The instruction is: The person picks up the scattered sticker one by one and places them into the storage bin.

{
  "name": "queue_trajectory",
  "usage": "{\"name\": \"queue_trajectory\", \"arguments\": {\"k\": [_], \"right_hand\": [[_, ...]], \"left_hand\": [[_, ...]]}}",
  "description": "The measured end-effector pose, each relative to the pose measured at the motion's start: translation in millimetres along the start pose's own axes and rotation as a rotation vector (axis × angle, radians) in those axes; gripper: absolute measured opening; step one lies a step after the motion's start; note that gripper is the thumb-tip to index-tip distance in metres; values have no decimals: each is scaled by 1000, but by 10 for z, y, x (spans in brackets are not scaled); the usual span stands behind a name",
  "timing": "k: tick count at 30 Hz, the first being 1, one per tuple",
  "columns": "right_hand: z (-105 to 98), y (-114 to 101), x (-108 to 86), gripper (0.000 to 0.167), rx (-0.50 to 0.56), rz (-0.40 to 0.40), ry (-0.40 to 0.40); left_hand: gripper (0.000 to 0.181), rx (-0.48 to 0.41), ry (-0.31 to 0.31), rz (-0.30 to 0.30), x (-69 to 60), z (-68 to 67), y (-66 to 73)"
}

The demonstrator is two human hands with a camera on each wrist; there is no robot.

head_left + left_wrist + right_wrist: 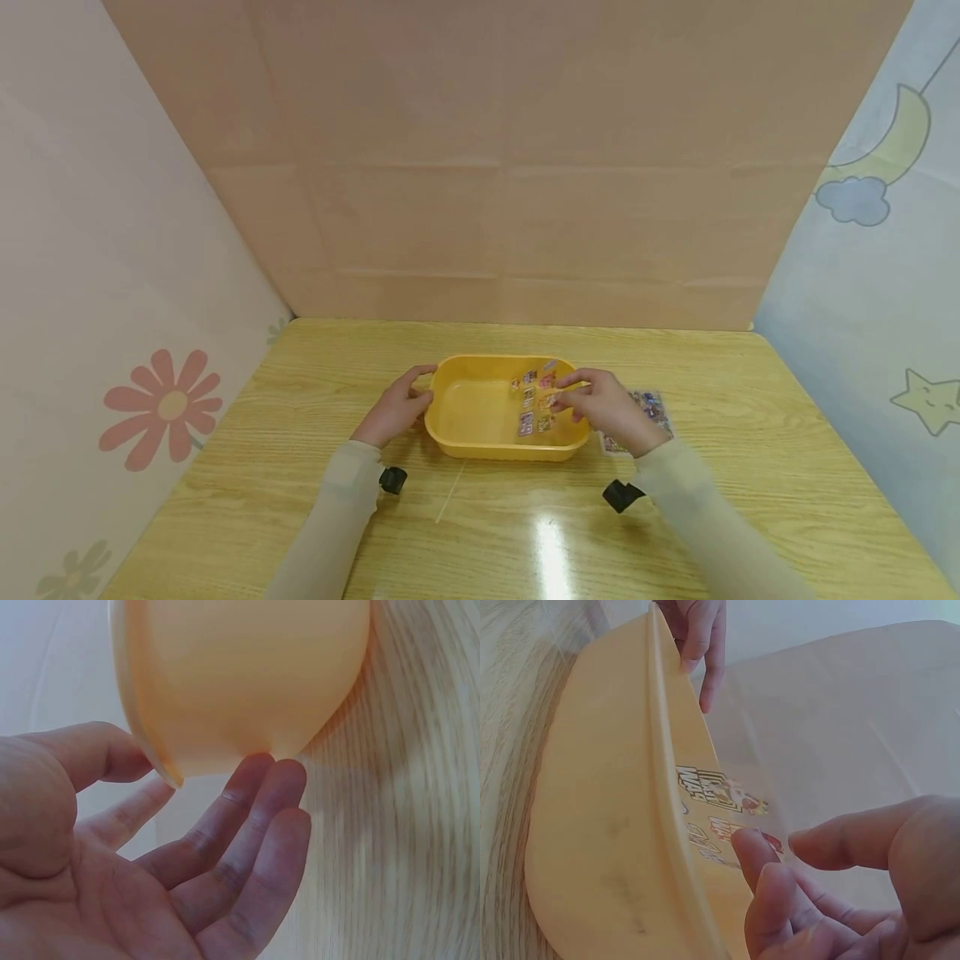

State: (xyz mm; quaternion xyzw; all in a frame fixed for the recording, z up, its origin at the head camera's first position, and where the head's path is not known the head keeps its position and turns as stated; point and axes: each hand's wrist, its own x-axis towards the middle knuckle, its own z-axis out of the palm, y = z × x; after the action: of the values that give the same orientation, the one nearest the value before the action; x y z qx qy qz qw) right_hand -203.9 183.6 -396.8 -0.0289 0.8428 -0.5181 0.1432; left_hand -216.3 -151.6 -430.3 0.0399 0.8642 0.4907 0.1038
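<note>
A yellow plastic basin [480, 450] sits on the wooden table between the two hands. My left hand [397, 407] holds its left end. In the left wrist view, the thumb and index finger meet at the rim [127, 690], and the other fingertips [281, 776] are against the outer wall. At the other end, my right hand [603, 404] pinches a clear sheet of stickers [527, 400] between thumb and fingers. The sheet stands tilted over the basin's right part, printed with several small colourful pictures and lettering. In the right wrist view, fingertips hide part of these stickers [712, 787].
Another colourful sticker sheet [652, 408] lies on the table right of the basin, partly under the right forearm. A thin pale strip [450, 493] lies in front of the basin. A brown-papered back wall [495, 208] and patterned side walls enclose the table.
</note>
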Motion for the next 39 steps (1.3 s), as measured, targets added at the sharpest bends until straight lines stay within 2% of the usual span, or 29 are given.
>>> {"name": "queue_trajectory", "arguments": {"k": [7,14,27,39], "right_hand": [[79,9,23,34,-9,0,24],[138,-21,13,39,-62,3,59],[190,-65,11,43,-164,28,73],[190,-57,5,44,-158,22,71]], "left_hand": [[49,-14,-5,-3,3,-4,-2],[48,-22,-10,2,-3,-9,1],[49,-37,-13,7,-3,-17,-7],[49,-42,-7,7,-6,-15,-7]]}}
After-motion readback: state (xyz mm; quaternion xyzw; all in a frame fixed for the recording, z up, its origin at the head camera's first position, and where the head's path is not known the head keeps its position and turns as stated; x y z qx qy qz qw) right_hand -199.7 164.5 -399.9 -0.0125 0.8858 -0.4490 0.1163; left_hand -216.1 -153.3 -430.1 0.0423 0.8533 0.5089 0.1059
